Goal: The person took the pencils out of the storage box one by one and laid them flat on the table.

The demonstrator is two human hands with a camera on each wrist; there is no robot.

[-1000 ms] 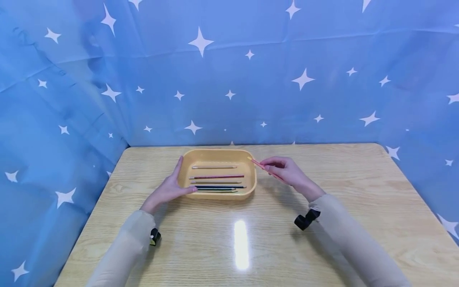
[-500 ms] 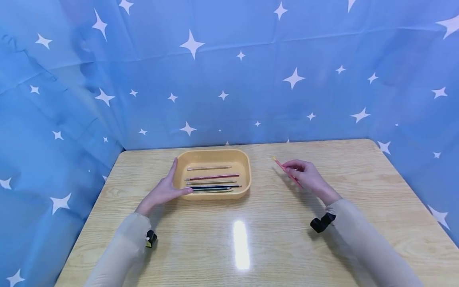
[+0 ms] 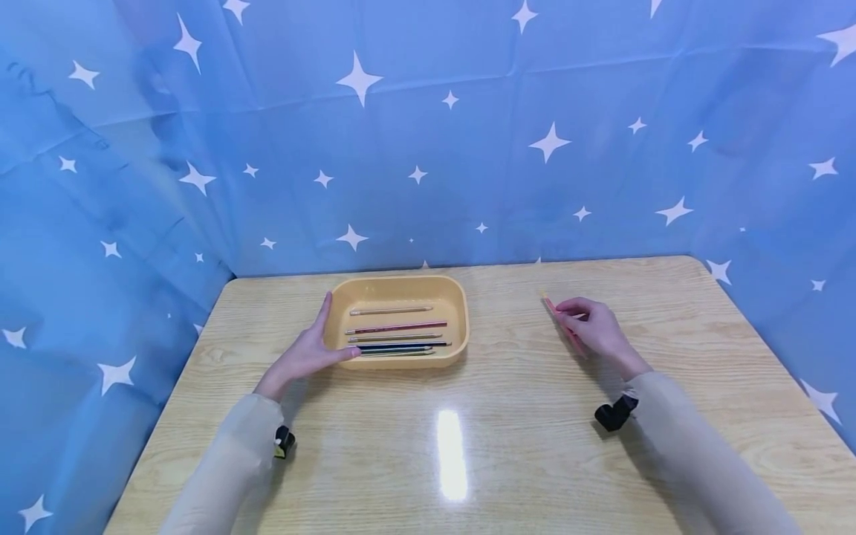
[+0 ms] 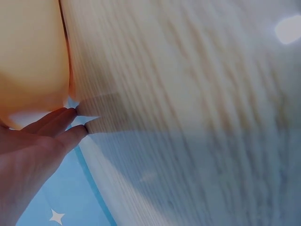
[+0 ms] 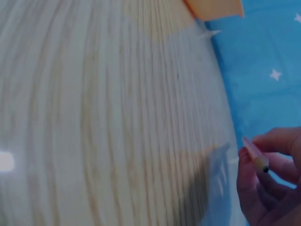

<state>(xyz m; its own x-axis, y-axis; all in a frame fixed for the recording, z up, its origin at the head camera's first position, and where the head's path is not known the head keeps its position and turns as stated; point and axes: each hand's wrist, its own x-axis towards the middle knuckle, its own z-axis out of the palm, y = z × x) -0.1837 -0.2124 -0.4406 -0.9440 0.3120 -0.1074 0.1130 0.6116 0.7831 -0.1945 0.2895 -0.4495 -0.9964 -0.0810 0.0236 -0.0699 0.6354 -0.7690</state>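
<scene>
At its left end, the yellow plastic tray is held by my left hand, the thumb over its front left rim and the fingers along the outer wall. Several pencils lie lengthwise in the tray, among them a dark red pencil and a pale pencil. To the right, my right hand pinches a pinkish-red pencil between thumb and fingers, its yellow end pointing back and left. The right wrist view shows the pencil's dark tip facing the camera. Whether the pencil touches the table cannot be told.
The light wood table ends at the back against a blue curtain with white stars. A bright light reflection lies on the tabletop. Black wrist cameras sit below both hands.
My right hand has moved right, away from the tray's right rim, with the pinkish-red pencil in its fingers. My left hand stays on the tray; the head view has shifted slightly.
</scene>
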